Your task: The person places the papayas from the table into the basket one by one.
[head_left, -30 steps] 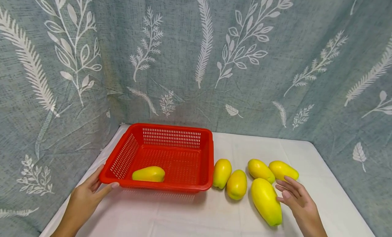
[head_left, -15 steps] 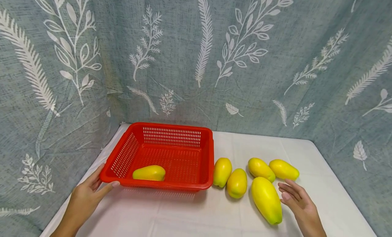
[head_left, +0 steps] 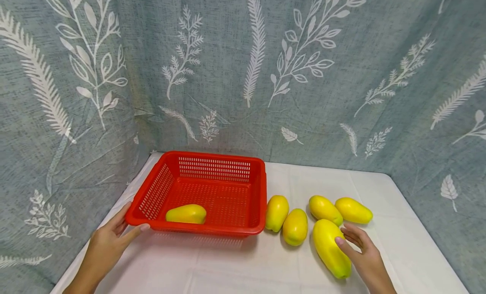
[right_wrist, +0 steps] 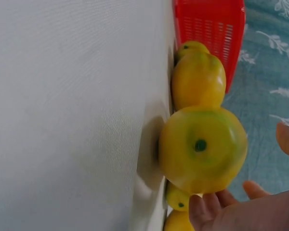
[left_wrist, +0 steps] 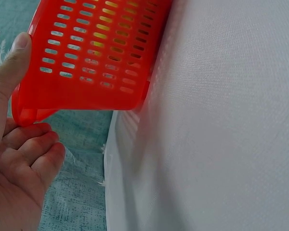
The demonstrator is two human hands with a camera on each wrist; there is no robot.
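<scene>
My left hand grips the near left corner of a red plastic basket. In the left wrist view the thumb presses the basket's outer wall while the fingers curl below the rim. One yellow fruit with a greenish end lies inside, near the front wall. My right hand is beside the largest yellow, papaya-like fruit, thumb overlapping its upper right side in the head view. The right wrist view has its fingertips right at the lower side of that large fruit, thumb spread well apart.
Two smaller yellow fruits, one upright-looking and one nearer, lie just right of the basket. Two more, a left one and a right one, sit behind the largest. A patterned curtain surrounds the white-covered table.
My right hand drew slightly back from the large fruit, then moved left so its thumb now overlaps it. The left hand, basket and fruits stay put.
</scene>
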